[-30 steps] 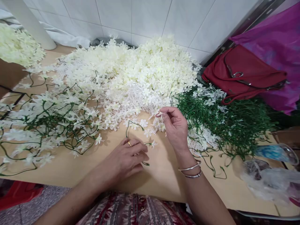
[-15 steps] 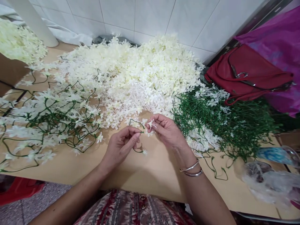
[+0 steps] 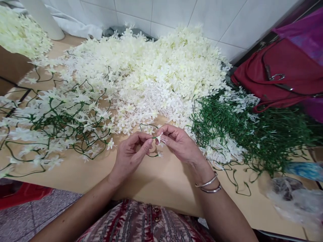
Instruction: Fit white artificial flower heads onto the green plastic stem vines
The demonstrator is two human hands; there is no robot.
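Over the desk [image 3: 164,181], inward of its near edge, my left hand [image 3: 128,156] pinches a green stem [image 3: 154,137], tip at the white flower [image 3: 159,137] pinched in my right hand [image 3: 183,146]; both best kept aligned, grip light

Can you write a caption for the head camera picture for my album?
Left hand holds a green stem to a white flower in the right hand, a flower pile behind.

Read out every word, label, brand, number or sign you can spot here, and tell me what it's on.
None can be read.
The white flowers and green stems show no lettering.
On the red bag, blue-patterned item and clear plastic bag at the right, I can make out none.
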